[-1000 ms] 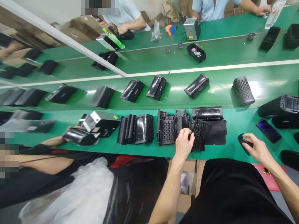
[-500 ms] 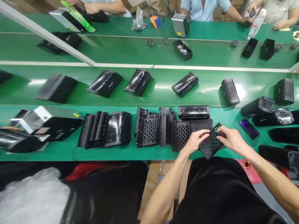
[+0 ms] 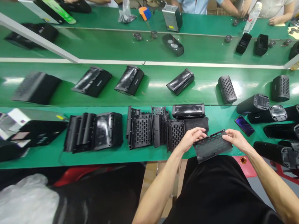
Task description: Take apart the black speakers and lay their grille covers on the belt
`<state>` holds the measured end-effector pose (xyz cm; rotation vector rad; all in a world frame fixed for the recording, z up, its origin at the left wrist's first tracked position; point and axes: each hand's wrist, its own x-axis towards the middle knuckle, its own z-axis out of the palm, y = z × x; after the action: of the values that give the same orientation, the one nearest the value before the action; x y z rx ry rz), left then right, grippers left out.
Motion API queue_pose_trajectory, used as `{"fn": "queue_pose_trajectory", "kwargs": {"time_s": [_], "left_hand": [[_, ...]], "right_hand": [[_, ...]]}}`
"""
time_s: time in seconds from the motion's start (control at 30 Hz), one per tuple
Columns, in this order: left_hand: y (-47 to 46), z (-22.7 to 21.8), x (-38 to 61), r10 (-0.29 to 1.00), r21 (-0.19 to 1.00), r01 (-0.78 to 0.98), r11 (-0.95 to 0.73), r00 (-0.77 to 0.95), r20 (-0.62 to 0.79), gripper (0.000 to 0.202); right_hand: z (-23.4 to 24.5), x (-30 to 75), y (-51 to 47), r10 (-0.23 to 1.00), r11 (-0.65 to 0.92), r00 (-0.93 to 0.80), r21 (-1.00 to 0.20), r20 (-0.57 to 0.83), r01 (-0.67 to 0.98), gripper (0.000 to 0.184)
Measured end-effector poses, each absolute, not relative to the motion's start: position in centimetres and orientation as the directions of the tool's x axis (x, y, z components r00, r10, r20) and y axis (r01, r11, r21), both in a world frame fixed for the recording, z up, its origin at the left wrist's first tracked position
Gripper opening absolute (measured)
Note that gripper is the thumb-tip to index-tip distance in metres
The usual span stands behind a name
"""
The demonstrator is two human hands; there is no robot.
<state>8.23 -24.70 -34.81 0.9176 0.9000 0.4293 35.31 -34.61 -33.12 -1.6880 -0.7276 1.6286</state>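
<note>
My right hand (image 3: 235,139) pinches the upper right corner of a black speaker grille panel (image 3: 213,147). The panel is tilted over the bench's front edge, its rows of holes showing faintly through a dark, mesh-like face. At its upper left corner is my left hand (image 3: 192,138), fingers loosely bent and apart; whether the thumb touches the panel is hard to see. Just behind lie a folded black cloth (image 3: 196,123) and a black speaker (image 3: 188,111). Left of my hands stand perforated grille panels (image 3: 177,132), with more grilles (image 3: 141,130) beyond.
Several speakers lie along the green belt (image 3: 154,90), among them one glossy speaker (image 3: 180,81). On my right are a phone (image 3: 244,125) and a cluster of speakers (image 3: 272,154). Leftward are dark curved panels (image 3: 80,132) and a box (image 3: 35,127). Co-workers' hands (image 3: 277,20) show across the bench.
The grille panel has turned from steeply slanted to nearly lengthwise, its broad face now showing. My right hand has moved to its right corner, and my left fingers have loosened. The view has shifted slightly.
</note>
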Motion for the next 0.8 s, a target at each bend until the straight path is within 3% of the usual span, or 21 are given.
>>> {"fn": "queue_pose_trajectory", "kwargs": {"time_s": [0.07,0.13,0.2,0.3,0.53,0.63,0.73,0.8], "left_hand": [[-26.3,-35.7,7.5,0.672,0.739,-0.115,0.664,0.525,-0.522,0.069],[-28.1,-36.5,7.2,0.66,0.692,-0.141,0.708,0.482,-0.576,0.07],[-29.6,-37.2,7.4,0.677,0.715,-0.085,0.694,0.414,-0.608,0.067],[-30.5,-37.8,7.8,0.776,0.802,-0.067,0.593,0.314,-0.548,0.063],[-29.6,-37.5,7.3,0.774,0.833,-0.032,0.553,0.391,-0.499,0.08],[-29.7,-37.2,7.5,0.783,0.821,-0.07,0.567,0.356,-0.51,0.069],[-29.8,-37.0,8.0,0.758,0.774,-0.116,0.623,0.336,-0.56,0.05],[-29.8,-36.8,8.2,0.739,0.747,-0.139,0.65,0.345,-0.578,0.048]], "right_hand": [[-33.8,35.0,-35.6,0.759,-0.63,0.125,-0.769,-0.639,-0.106,0.057],[-34.3,34.6,-36.4,0.736,-0.64,0.155,-0.752,-0.659,-0.156,0.06],[-34.6,34.2,-36.9,0.72,-0.654,0.148,-0.735,-0.678,-0.182,0.061],[-34.6,34.0,-37.2,0.715,-0.672,0.104,-0.721,-0.691,-0.169,0.062],[-34.5,34.8,-36.8,0.757,-0.649,0.069,-0.76,-0.65,-0.034,0.062],[-34.6,34.9,-36.6,0.772,-0.632,0.109,-0.774,-0.626,0.03,0.063],[-34.6,34.9,-36.6,0.776,-0.626,0.108,-0.78,-0.621,0.013,0.062],[-34.6,35.0,-36.6,0.771,-0.632,0.101,-0.775,-0.629,0.002,0.062]]}}
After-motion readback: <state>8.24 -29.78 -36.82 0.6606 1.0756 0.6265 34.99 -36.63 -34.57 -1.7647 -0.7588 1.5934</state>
